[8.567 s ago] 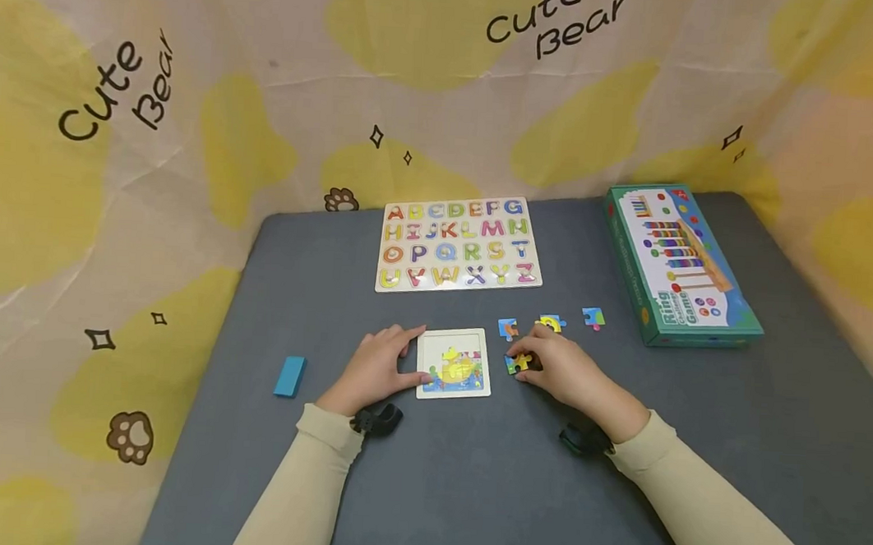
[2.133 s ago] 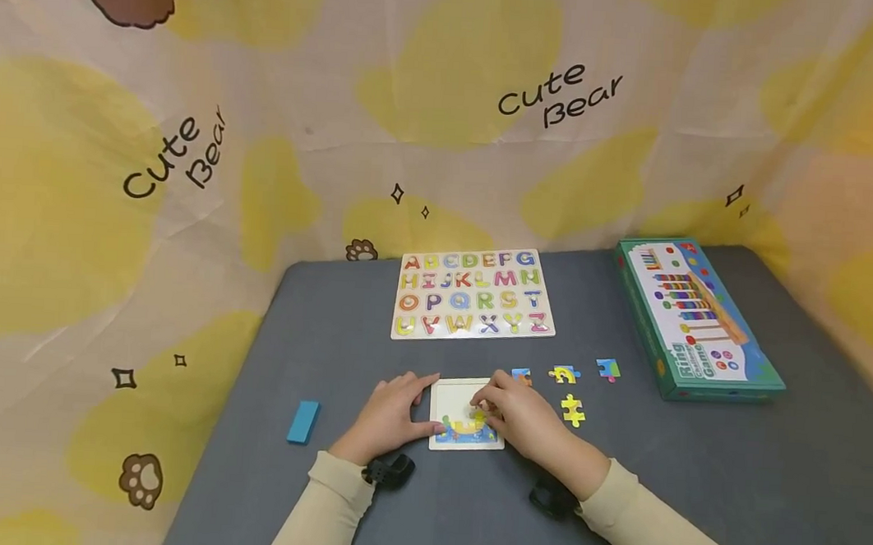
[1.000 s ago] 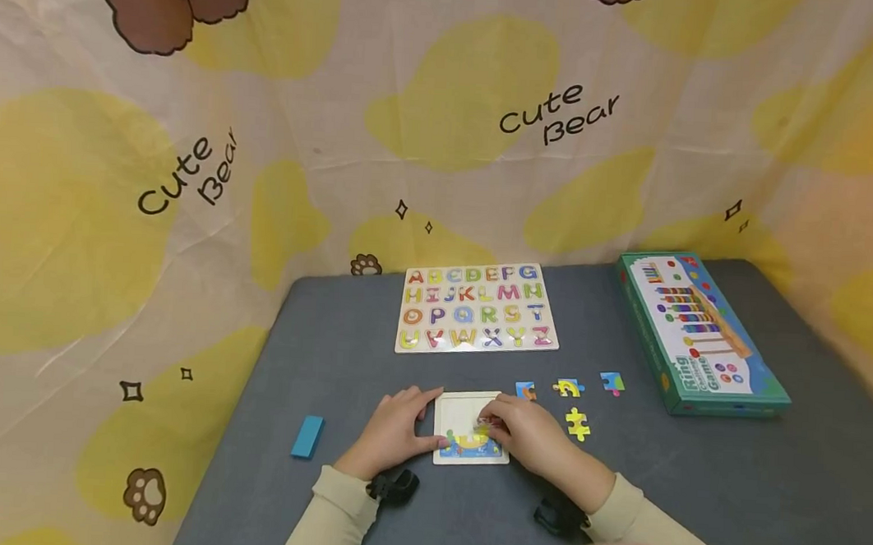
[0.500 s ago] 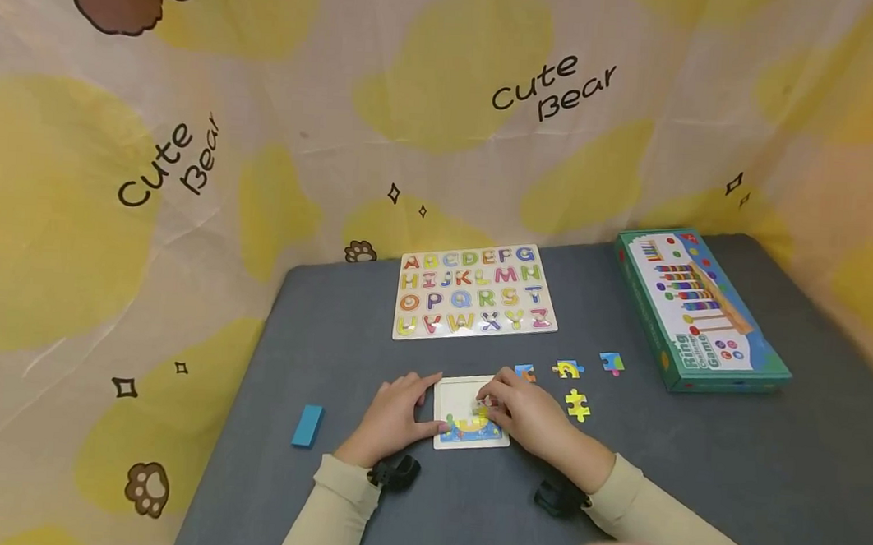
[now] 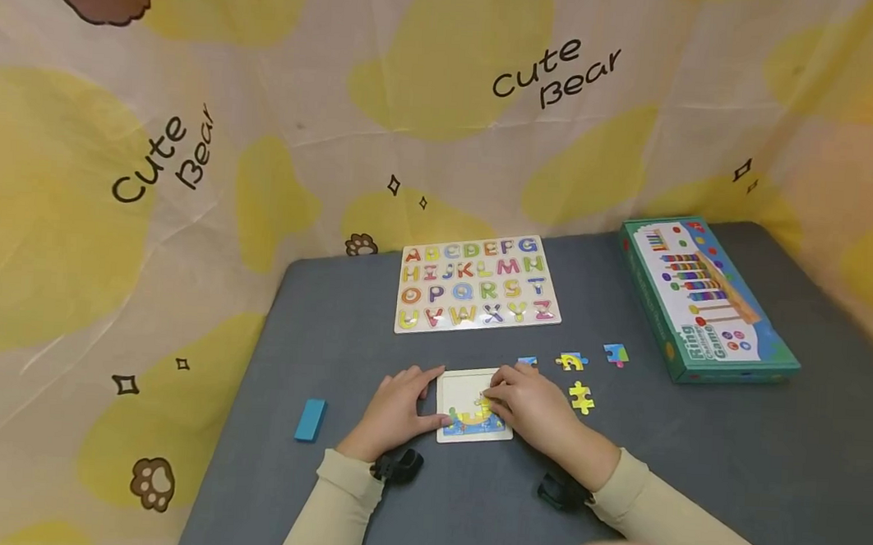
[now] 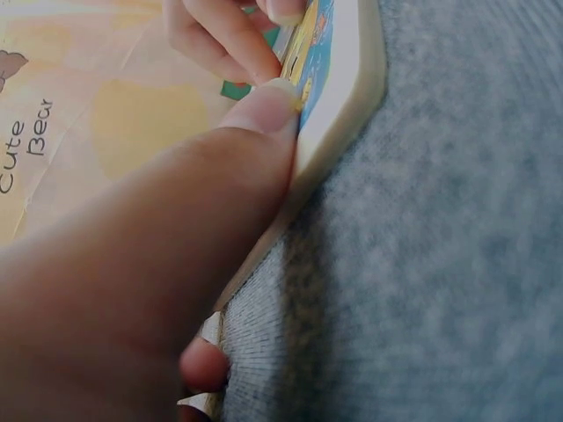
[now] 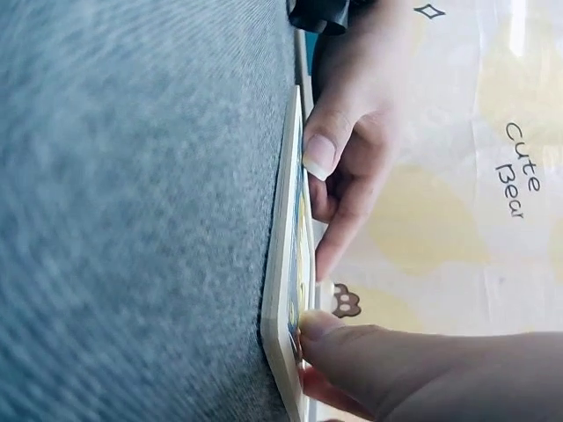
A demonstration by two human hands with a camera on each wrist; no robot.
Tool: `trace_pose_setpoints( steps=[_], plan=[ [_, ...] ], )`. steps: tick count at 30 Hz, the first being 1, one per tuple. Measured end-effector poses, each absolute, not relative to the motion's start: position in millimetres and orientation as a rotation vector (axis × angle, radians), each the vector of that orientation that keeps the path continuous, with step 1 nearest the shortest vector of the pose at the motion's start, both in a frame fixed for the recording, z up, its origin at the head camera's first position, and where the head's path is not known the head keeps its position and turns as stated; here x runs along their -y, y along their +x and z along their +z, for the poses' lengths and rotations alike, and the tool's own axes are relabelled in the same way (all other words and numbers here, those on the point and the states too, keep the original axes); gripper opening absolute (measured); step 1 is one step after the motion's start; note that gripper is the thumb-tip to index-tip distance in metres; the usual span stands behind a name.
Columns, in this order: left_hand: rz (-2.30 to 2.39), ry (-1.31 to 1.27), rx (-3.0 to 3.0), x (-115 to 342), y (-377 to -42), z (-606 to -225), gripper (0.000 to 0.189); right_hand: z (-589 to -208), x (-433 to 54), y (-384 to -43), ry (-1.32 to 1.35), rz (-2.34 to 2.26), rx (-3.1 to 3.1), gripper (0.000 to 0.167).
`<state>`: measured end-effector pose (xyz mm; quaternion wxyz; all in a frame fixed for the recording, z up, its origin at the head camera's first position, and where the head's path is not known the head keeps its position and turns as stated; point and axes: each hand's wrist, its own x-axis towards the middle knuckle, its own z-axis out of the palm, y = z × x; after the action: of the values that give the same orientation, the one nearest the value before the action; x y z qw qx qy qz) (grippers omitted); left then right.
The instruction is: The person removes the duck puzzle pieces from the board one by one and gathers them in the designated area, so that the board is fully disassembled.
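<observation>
A small square jigsaw tray (image 5: 463, 387) with a pale rim lies on the table; blue and yellow pieces fill its lower part. My left hand (image 5: 394, 410) holds the tray's left side, thumb at the lower left and index finger at the upper corner. In the left wrist view, the left thumb (image 6: 259, 119) rests on the rim. My right hand (image 5: 540, 414) pinches a small yellowish puzzle piece (image 5: 482, 401) over the tray's right part, largely hidden by the fingers. Loose to the right lie a yellow puzzle piece (image 5: 581, 398), a yellow-arc piece (image 5: 571, 361) and a blue-green piece (image 5: 615, 354).
Another blue piece (image 5: 527, 361) shows partly behind the right hand. An alphabet board (image 5: 479, 285) lies behind the tray. A green game box (image 5: 709, 303) stands at the back right, and a blue block (image 5: 310, 420) sits at the left. Patterned cloth hangs behind.
Since 8.6 s ago my right hand has moved left from the loose pieces to over the tray, and less yellow shows in it. Lately the fingers shift only slightly; the left hand stays put.
</observation>
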<state>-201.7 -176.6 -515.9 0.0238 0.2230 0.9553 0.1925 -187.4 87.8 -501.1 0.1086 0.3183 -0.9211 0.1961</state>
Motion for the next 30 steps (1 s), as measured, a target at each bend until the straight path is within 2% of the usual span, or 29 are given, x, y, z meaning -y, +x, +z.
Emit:
trace_pose_setpoints(
  steps=[11, 30],
  plan=[
    [0.593, 0.702, -2.921, 173, -199, -519, 0.083, -505, -93, -181, 0.908, 0.707, 2.75, 0.027],
    [0.579, 0.687, -2.954, 177, -206, -518, 0.084, -500, -90, -191, 0.952, 0.652, 2.719, 0.028]
  ],
)
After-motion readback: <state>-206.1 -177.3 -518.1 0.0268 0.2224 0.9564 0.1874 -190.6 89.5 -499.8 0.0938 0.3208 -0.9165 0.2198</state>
